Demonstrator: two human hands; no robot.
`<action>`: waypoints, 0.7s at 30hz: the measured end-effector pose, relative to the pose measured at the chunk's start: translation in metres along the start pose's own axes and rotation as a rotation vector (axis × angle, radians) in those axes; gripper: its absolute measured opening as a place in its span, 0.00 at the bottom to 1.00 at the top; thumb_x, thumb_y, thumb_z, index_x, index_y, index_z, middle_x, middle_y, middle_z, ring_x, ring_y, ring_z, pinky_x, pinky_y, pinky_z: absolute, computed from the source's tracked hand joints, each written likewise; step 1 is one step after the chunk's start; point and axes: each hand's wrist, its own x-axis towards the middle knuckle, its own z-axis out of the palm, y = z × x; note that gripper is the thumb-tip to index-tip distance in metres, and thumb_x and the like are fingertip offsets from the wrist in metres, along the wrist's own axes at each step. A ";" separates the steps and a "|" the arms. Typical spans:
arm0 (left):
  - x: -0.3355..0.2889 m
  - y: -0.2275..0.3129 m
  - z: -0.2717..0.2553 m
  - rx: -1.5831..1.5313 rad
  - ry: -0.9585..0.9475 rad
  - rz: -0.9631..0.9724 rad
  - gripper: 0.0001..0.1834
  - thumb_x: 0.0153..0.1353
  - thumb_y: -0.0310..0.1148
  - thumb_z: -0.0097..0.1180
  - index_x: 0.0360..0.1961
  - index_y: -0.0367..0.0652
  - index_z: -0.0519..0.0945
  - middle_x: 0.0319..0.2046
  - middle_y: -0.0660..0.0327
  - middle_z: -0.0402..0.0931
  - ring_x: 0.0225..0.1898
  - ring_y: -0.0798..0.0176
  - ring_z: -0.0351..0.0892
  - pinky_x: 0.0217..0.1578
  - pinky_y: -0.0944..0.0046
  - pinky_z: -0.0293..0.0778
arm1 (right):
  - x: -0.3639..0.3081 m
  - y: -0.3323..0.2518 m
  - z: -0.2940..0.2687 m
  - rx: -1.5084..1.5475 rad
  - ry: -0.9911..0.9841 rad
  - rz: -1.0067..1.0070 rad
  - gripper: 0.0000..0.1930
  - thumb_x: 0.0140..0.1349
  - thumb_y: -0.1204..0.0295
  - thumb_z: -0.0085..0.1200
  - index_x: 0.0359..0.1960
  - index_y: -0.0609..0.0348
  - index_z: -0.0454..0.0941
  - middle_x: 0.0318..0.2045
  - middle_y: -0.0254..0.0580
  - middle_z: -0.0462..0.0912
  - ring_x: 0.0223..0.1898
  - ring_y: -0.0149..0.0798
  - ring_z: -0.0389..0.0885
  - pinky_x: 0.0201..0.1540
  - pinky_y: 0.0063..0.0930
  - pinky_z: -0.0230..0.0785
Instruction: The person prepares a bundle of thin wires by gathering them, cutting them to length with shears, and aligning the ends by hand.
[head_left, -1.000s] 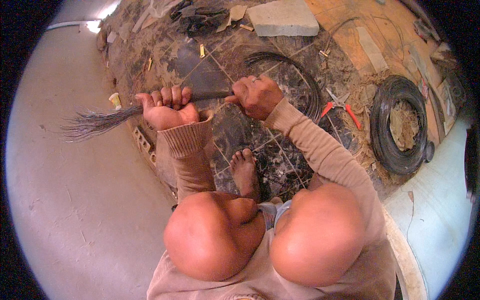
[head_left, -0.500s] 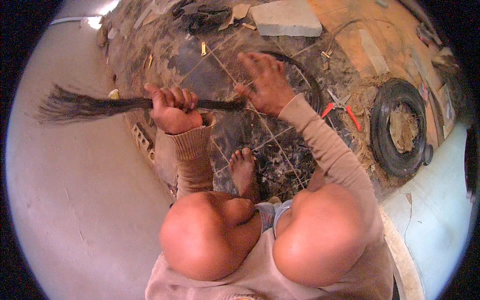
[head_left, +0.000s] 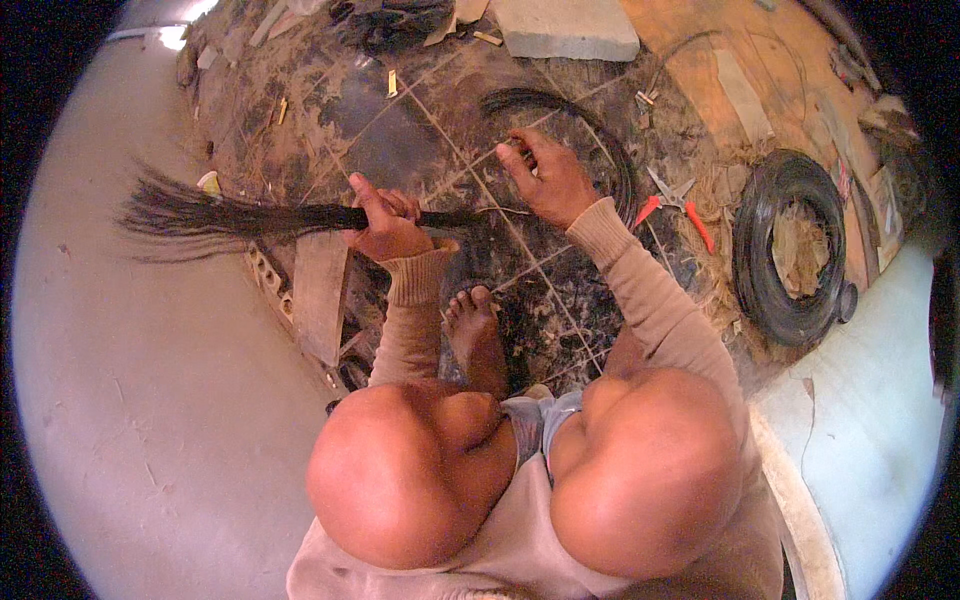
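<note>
My left hand (head_left: 388, 222) is wrapped round a bundle of dark, bristle-like fibres (head_left: 240, 217), its thumb raised along the top. The bundle lies level over the floor. Its loose ends fan out to the left, and the narrow, tight end sticks out right of my fist. From that narrow end a thin pale strand (head_left: 505, 210) runs toward my right wrist. My right hand (head_left: 552, 180) is closed with curled fingers, apart from the bundle; what it pinches, if anything, is too small to make out. Behind it a curved hank of black strands (head_left: 545, 98) lies on the tiles.
Red-handled snips (head_left: 676, 207) lie spread on the floor at the right, beside a large black coil (head_left: 765, 240). A pale block (head_left: 568, 30) stands at the far side. My bare foot (head_left: 474, 325) rests on dirty dark tiles, and a wall (head_left: 150, 400) rises at left.
My left hand has shifted right and slightly down with the bundle, and its thumb has lifted. My right hand has drawn away from the bundle's narrow end, its spread fingers now curled in.
</note>
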 end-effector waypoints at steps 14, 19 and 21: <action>-0.027 0.047 0.019 -0.372 -0.262 -0.367 0.32 0.68 0.56 0.46 0.12 0.50 0.54 0.10 0.66 0.48 0.13 0.66 0.48 0.19 0.62 0.53 | -0.027 -0.028 0.076 -0.204 -0.247 -0.140 0.20 0.58 0.60 0.53 0.46 0.60 0.68 0.30 0.61 0.80 0.35 0.63 0.80 0.38 0.52 0.73; 0.016 0.135 0.010 -0.242 -0.368 -0.358 0.28 0.68 0.53 0.48 0.16 0.50 0.60 0.11 0.70 0.50 0.13 0.69 0.52 0.21 0.64 0.56 | -0.046 -0.029 0.062 -0.142 -0.116 -0.280 0.28 0.63 0.41 0.45 0.28 0.59 0.70 0.18 0.56 0.78 0.23 0.60 0.79 0.25 0.50 0.71; 0.035 0.160 0.008 -0.276 -0.413 -0.378 0.27 0.68 0.54 0.48 0.16 0.51 0.61 0.12 0.71 0.50 0.13 0.70 0.52 0.20 0.65 0.56 | -0.049 -0.011 0.067 -0.107 -0.059 -0.321 0.29 0.63 0.41 0.45 0.28 0.59 0.70 0.17 0.56 0.77 0.22 0.59 0.79 0.24 0.50 0.71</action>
